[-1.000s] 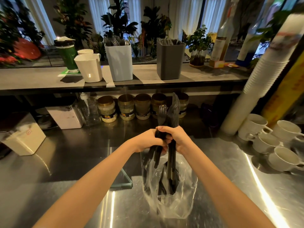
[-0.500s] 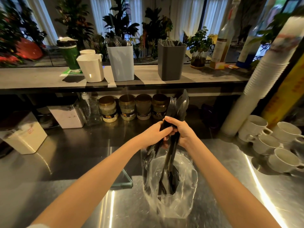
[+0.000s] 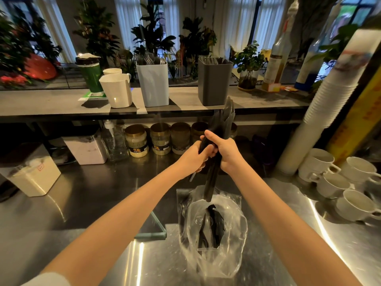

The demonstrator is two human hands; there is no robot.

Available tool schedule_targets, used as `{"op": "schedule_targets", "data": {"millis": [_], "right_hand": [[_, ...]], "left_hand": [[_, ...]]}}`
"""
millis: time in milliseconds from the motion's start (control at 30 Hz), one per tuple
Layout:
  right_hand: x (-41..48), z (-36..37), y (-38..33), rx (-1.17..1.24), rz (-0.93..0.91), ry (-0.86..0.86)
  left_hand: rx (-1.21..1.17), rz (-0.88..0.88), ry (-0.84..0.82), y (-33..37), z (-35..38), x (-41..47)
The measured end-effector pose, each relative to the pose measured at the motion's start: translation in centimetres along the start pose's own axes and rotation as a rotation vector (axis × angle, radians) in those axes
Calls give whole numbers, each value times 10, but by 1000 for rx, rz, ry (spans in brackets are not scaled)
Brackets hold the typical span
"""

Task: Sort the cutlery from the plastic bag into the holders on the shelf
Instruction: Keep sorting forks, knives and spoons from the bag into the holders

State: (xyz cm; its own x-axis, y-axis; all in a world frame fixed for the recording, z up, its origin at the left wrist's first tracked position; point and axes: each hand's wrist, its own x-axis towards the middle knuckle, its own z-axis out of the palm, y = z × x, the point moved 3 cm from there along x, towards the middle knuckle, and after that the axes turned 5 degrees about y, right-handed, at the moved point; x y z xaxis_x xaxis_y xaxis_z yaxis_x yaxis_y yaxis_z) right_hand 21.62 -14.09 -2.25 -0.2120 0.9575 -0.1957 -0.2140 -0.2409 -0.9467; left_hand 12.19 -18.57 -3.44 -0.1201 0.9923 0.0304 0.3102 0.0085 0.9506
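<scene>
A bundle of black plastic cutlery [image 3: 223, 118] stands upright above the clear plastic bag [image 3: 212, 230], its lower ends just over the bag's mouth. My right hand [image 3: 226, 153] grips the bundle around its middle, and my left hand [image 3: 191, 159] holds it from the left. More black cutlery lies inside the bag on the steel counter. On the shelf behind stand a light blue holder [image 3: 153, 83] with metal forks and spoons, a dark grey holder [image 3: 214, 81] with dark cutlery, and a white holder [image 3: 117, 91].
Several white cups [image 3: 338, 182] and a tall leaning stack of paper cups [image 3: 321, 100] sit at the right. Jars [image 3: 158, 139] line up under the shelf. A white box [image 3: 33, 174] is at the left. A glass pane edge [image 3: 156, 230] lies left of the bag.
Both hands have lifted the cutlery bundle up and to the right, so most of it is out of the bag and its top reaches the shelf edge.
</scene>
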Motion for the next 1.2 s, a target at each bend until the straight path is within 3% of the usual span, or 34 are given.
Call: {"op": "schedule_targets", "data": {"millis": [200, 367, 467, 767, 1000, 1200], "right_hand": [[8, -2, -7, 47, 70, -12], [13, 7, -33, -84, -24, -171], [16, 20, -56, -113, -54, -228], [42, 91, -117, -270, -211, -121], [65, 149, -165, -199, -343, -256], [101, 186, -195, -169, -372, -263]], "left_hand": [[186, 78, 55, 11, -4, 2], [289, 118, -58, 33, -25, 14], [326, 149, -19, 54, -42, 23], [341, 81, 130, 97, -106, 62], [302, 120, 225, 133, -174, 93], [452, 141, 248, 157, -220, 140]]}}
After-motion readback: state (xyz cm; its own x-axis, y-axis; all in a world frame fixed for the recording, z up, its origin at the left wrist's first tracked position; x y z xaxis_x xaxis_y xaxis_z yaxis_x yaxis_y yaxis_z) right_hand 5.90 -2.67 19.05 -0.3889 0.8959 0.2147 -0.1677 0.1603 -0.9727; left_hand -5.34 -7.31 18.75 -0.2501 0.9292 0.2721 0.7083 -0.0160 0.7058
